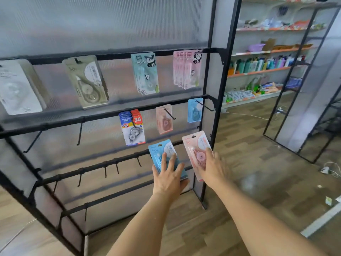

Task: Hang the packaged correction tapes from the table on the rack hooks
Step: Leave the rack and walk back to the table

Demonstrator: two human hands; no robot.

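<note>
A blue packaged correction tape (167, 157) is gripped by the left hand (168, 177) — four fingers are spread across its front, the thumb hidden behind. A pink packaged correction tape (196, 151) is held by the right hand (214, 168), fingers curled over its lower face. Both packs are raised before the lower right corner of the rack (215, 71), just below the middle rail, where a pink pack (164, 119) and a blue pack (194, 110) are hung on hooks (170, 114) near the right post.
</note>
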